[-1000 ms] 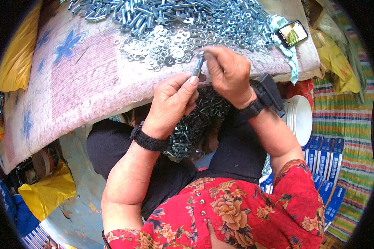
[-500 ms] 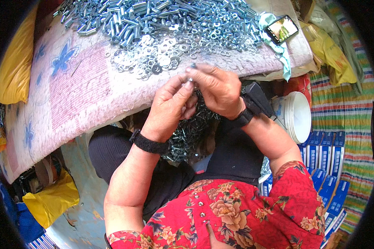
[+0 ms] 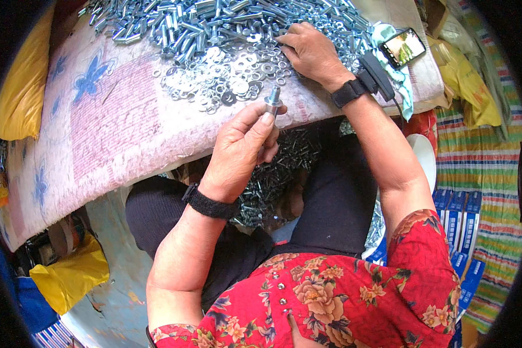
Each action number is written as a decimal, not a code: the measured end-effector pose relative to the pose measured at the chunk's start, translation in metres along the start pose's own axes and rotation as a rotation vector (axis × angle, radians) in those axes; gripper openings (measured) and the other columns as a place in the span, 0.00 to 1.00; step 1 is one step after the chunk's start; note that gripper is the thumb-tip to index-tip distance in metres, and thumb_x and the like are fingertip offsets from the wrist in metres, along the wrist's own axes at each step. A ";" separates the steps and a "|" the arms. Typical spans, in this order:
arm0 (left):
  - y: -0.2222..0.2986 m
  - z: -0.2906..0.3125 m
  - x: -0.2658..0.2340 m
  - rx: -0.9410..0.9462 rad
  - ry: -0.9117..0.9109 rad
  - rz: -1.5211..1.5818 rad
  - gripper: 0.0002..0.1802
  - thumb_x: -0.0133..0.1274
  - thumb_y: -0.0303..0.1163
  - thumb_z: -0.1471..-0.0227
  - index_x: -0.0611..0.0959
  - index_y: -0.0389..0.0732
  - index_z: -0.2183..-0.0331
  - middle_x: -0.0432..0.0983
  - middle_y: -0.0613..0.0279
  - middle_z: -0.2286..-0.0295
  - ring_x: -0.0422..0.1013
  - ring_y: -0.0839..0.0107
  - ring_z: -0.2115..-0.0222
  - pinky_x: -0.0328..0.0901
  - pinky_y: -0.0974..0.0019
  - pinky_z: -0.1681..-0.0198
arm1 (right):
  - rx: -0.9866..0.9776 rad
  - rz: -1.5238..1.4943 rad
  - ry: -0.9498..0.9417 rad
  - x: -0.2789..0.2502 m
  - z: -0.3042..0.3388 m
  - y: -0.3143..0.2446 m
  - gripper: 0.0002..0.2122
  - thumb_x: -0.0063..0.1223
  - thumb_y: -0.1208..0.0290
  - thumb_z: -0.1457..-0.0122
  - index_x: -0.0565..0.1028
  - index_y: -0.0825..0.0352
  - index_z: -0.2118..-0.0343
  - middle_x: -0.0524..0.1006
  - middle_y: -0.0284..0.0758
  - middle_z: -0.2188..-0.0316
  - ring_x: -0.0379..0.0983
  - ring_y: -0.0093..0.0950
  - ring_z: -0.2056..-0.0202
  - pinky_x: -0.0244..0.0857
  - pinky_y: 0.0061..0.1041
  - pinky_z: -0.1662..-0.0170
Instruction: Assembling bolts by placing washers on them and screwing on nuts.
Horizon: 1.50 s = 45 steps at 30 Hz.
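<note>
My left hand (image 3: 240, 136) is closed around a bolt (image 3: 273, 100) with a metal sleeve, held upright with its threaded end up, just over the near edge of the padded table. Further forward, my right hand (image 3: 313, 55) reaches to the small rings at the border of the metal pile. Its thumb and forefinger point left, a little apart, and nothing shows between them. Flat washers (image 3: 214, 72) lie left of those fingertips. Behind them spreads a heap of shiny metal sleeves (image 3: 197, 29).
A phone (image 3: 403, 47) rests on a light blue cloth (image 3: 405, 87) right of the pile. Dark bolts (image 3: 293, 153) lie below the table edge between my legs. A white bucket (image 3: 424, 159) and blue-and-white boxes (image 3: 461, 217) stand at the right. A yellow bag (image 3: 23, 75) is at the left.
My right hand has left my left hand and moved forward to the rings by the pile. My left hand stays nearly in place, and the bolt in it now shows plainly.
</note>
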<state>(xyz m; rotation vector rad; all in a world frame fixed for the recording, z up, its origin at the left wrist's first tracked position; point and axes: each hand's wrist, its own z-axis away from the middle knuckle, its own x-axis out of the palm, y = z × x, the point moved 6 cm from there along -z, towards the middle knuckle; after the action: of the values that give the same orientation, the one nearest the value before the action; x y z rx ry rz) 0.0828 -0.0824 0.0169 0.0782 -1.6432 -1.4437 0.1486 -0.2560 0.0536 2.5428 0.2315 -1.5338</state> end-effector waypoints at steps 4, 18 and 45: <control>0.001 0.001 -0.002 -0.002 0.004 -0.003 0.15 0.42 0.35 0.45 0.73 0.36 0.60 0.58 0.72 0.83 0.54 0.83 0.83 0.52 0.80 0.81 | 0.020 0.081 -0.054 -0.001 -0.003 -0.003 0.08 0.49 0.71 0.52 0.74 0.66 0.69 0.71 0.36 0.71 0.67 0.35 0.64 0.63 0.31 0.61; 0.002 0.000 -0.001 0.030 -0.005 0.003 0.14 0.42 0.35 0.45 0.74 0.36 0.61 0.58 0.73 0.83 0.52 0.84 0.84 0.51 0.80 0.81 | 0.003 -0.755 -0.064 -0.073 0.011 -0.052 0.07 0.46 0.75 0.47 0.72 0.70 0.66 0.72 0.36 0.76 0.70 0.27 0.72 0.63 0.21 0.66; 0.020 0.016 0.011 0.420 0.011 -0.700 0.10 0.49 0.27 0.51 0.76 0.35 0.64 0.74 0.50 0.72 0.73 0.67 0.71 0.65 0.69 0.67 | 0.024 -0.489 0.035 -0.093 0.053 -0.080 0.16 0.50 0.62 0.47 0.66 0.68 0.84 0.65 0.37 0.87 0.60 0.31 0.87 0.52 0.25 0.84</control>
<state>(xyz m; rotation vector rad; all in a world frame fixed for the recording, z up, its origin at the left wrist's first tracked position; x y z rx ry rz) 0.0758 -0.0704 0.0409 0.9769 -1.9891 -1.5438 0.0431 -0.1942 0.1070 2.6619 0.9011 -1.6424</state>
